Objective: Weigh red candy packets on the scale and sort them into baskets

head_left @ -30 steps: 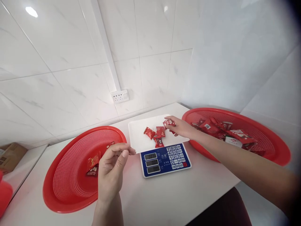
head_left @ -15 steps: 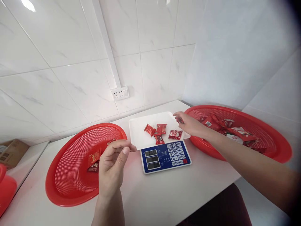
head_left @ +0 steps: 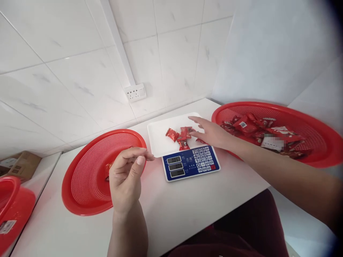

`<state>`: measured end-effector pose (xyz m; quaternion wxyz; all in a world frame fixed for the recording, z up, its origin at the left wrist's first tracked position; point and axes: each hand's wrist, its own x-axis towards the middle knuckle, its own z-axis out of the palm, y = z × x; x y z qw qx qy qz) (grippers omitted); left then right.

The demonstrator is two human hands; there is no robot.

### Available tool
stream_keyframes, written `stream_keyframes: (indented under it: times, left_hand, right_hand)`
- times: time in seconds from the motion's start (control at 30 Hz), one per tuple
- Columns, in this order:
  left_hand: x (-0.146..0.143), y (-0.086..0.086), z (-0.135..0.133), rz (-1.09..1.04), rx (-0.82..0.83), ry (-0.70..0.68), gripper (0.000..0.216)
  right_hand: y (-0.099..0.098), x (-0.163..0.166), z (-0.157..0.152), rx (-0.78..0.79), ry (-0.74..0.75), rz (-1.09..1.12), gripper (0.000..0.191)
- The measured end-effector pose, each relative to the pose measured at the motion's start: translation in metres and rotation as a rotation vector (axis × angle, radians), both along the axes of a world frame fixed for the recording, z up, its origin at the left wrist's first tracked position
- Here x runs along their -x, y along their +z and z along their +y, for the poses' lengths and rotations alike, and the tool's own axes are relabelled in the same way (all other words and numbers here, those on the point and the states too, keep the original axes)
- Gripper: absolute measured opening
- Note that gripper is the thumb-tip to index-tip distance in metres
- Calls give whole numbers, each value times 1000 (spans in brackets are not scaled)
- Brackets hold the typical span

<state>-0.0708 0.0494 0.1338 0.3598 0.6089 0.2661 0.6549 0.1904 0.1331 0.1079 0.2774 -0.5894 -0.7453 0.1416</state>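
A digital scale (head_left: 191, 162) with a blue keypad panel stands on the table, its white weighing tray (head_left: 158, 141) behind the panel. Several small red-wrapped snack packets (head_left: 184, 132) lie grouped on the tray. My right hand (head_left: 213, 134) hovers over the tray's right side, fingers spread, nothing visible in its grasp; it partly hides the packets there. My left hand (head_left: 127, 178) is raised at the tray's front left corner. Its fingers are loosely bent with the thumb apart, and I see nothing held in them.
On the left is a red mesh basket (head_left: 80, 185) with a few packets, mostly hidden by my left hand. A red basket (head_left: 324, 142) at the right holds many red packets. A cardboard box (head_left: 28, 166) and another red container (head_left: 20, 207) sit far left. A tiled wall with a socket (head_left: 135, 92) closes the back.
My right hand has moved left over the tray and opened; the small red packet in its fingers no longer shows there. My left hand stays nearly still. The view has tilted down slightly.
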Motion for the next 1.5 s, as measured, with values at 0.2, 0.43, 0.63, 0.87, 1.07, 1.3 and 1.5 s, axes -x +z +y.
stream_keyframes:
  times: [0.2, 0.43, 0.63, 0.87, 1.07, 1.3, 1.5]
  left_hand:
    - [1, 2, 2, -39, -29, 26, 11]
    - [-1, 1, 6, -23, -33, 62, 10]
    - [-1, 0, 5, -23, -31, 49, 10]
    - [0, 1, 7, -49, -29, 54, 10]
    - [-1, 0, 7, -42, -11, 72, 10]
    - [-3, 0, 8, -28, -1, 48, 10]
    - [-2, 0, 7, -28, 1, 66, 10]
  right_hand:
    - [-2, -19, -14, 111, 68, -363, 50]
    - [-5, -28, -21, 195, 43, -536, 47]
    - [-5, -14, -21, 179, 65, -363, 44]
    - [-2, -34, -33, 96, -47, -348, 46]
    - [-4, -52, -44, 144, -135, -416, 52]
    - [-6, -51, -47, 168, -134, -408, 51]
    - [-9, -48, -45, 165, -104, -406, 49]
